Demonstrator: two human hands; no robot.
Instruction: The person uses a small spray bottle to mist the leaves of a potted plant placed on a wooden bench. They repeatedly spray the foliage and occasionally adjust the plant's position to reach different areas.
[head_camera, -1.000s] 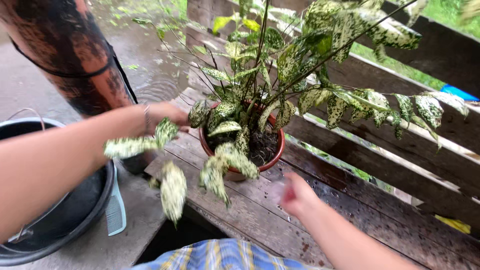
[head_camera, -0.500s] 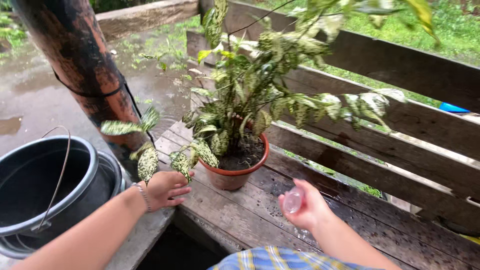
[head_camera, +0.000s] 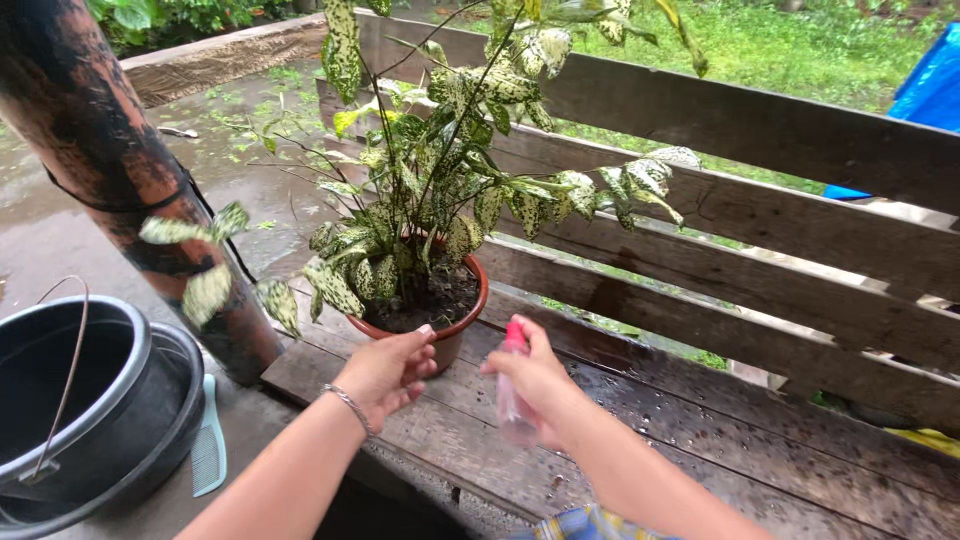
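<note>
- The right hand (head_camera: 540, 375) is gripping a small clear spray bottle (head_camera: 515, 405) with a pink top, fingers wrapped around it, the pink top pointing toward the plant.
- The left hand (head_camera: 385, 372) is hanging half open, fingers loosely curled, holding nothing; its fingertips are reaching the near rim of the terracotta pot (head_camera: 437, 318), though whether they are touching it is hard to tell. A thin bracelet is circling that wrist.
- The pot is sitting near the left end of the wet wooden bench (head_camera: 700, 440), toward its front edge, filled with dark soil.
- The plant (head_camera: 440, 190) is rising tall out of it, thin stems carrying green leaves speckled cream; several leaves are drooping over the bench's left end.
- The bench's slatted backrest is running behind the plant, with grass showing beyond it.
- A dark, rusty-looking post (head_camera: 110, 160) is standing just left of the bench.
- A black bucket (head_camera: 90, 400) with a wire handle is resting on the wet ground left of the post, a pale green comb (head_camera: 208, 455) lying beside it.
- The bottle's lower half is blurring into the hand, and a blue object at the upper right is being cut off by the frame.
</note>
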